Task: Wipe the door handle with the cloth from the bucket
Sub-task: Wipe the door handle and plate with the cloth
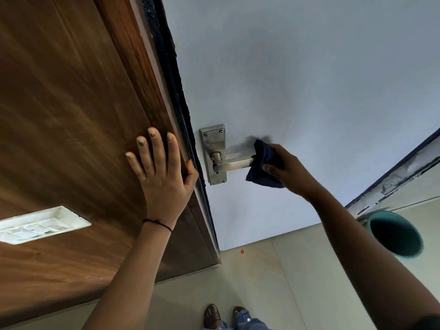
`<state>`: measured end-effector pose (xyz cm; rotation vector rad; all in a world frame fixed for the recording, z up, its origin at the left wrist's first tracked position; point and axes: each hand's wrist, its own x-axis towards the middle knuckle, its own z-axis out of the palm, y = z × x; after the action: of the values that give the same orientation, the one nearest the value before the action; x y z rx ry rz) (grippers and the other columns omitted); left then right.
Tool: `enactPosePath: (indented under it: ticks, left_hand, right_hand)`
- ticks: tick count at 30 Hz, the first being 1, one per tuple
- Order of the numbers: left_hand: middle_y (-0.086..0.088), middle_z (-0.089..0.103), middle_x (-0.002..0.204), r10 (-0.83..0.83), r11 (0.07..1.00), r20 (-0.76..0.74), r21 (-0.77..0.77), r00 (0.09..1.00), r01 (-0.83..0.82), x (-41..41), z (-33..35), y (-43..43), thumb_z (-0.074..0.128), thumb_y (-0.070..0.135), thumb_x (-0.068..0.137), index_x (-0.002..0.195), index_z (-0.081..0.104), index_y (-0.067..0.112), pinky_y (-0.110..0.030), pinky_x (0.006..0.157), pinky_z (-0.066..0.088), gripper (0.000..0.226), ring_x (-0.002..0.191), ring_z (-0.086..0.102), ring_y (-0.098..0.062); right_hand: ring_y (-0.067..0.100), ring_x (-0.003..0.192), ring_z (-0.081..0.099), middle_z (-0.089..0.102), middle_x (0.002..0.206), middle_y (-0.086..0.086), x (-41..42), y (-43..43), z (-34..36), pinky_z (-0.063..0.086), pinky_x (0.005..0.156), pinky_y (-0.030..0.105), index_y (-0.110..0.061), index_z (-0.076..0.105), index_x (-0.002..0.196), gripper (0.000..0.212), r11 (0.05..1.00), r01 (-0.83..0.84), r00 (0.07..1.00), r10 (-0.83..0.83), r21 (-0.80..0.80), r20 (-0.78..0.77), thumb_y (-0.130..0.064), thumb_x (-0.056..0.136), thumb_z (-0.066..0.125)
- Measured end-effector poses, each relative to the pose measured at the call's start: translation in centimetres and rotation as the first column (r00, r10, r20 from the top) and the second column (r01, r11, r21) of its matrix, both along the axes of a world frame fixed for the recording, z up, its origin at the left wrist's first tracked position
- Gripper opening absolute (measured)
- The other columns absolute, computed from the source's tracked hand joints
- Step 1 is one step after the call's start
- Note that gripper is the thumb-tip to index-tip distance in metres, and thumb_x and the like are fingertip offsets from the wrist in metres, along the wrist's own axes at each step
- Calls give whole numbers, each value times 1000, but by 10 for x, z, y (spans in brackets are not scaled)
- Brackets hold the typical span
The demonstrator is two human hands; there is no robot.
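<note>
A steel lever door handle (234,161) on a steel backplate (213,141) is fixed to a pale grey door (297,79). My right hand (287,169) is shut on a dark blue cloth (263,163), which wraps the free end of the lever. My left hand (162,167) lies flat, fingers spread, on the brown wooden panel (71,103) just left of the door's edge. A teal bucket (395,234) stands on the floor at the lower right; its inside looks dark.
A white switch plate (40,226) is set into the wooden panel at the left. A black strip (176,91) runs along the door's edge. Beige floor tiles (262,282) lie below, with my two feet in sandals (226,317) at the bottom.
</note>
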<state>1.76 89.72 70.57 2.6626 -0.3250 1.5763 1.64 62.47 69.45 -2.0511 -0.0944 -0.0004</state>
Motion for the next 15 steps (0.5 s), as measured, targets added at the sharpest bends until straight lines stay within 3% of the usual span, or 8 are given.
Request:
enactPosePath:
  ticks: [1, 3, 7, 12, 15]
  left_hand:
    - [0, -28, 156, 5, 1000, 3, -2, 1000, -5, 0, 0, 0, 56, 30, 88, 150, -11, 18, -42, 118, -13, 92, 145, -23, -19]
    - [0, -28, 156, 8, 1000, 6, -3, 1000, -8, 0, -1, 0, 56, 29, 88, 150, -11, 18, -42, 118, -13, 92, 145, -23, -19]
    - [1, -28, 156, 8, 1000, 2, -1, 1000, -8, 1, 0, -1, 55, 30, 88, 150, -12, 19, -42, 118, -13, 92, 145, -23, -18]
    - [1, -28, 156, 4, 1000, 21, -2, 1000, -4, 0, 1, -2, 55, 29, 88, 150, -12, 18, -42, 118, -13, 92, 145, -23, -18]
    - [1, -28, 156, 5, 1000, 24, 6, 1000, -5, 0, 1, -2, 55, 29, 87, 150, -12, 17, -42, 118, -13, 92, 144, -23, -18]
  right_hand:
    - [-4, 97, 59, 61, 114, -1, -3, 2, -6, 45, 83, 8, -16, 47, 132, 43, 992, 37, 999, -34, 121, -24, -4, 91, 56]
    - [6, 108, 60, 61, 121, 2, -10, 12, -20, 49, 88, 17, -15, 45, 134, 42, 937, 104, 994, -90, 332, -56, -6, 94, 53]
    - [15, 124, 54, 55, 137, 4, -16, 43, -37, 43, 103, 32, -15, 39, 141, 44, 686, 231, 973, -157, 690, -169, -15, 98, 46]
    - [17, 117, 53, 57, 126, 1, -21, 82, -36, 40, 99, 39, -23, 48, 127, 29, 283, 311, 949, -35, 907, -314, -20, 102, 34]
    - [24, 121, 51, 52, 133, 8, -21, 108, -35, 38, 103, 44, -21, 46, 130, 30, 219, 315, 945, 22, 923, -327, -17, 102, 34]
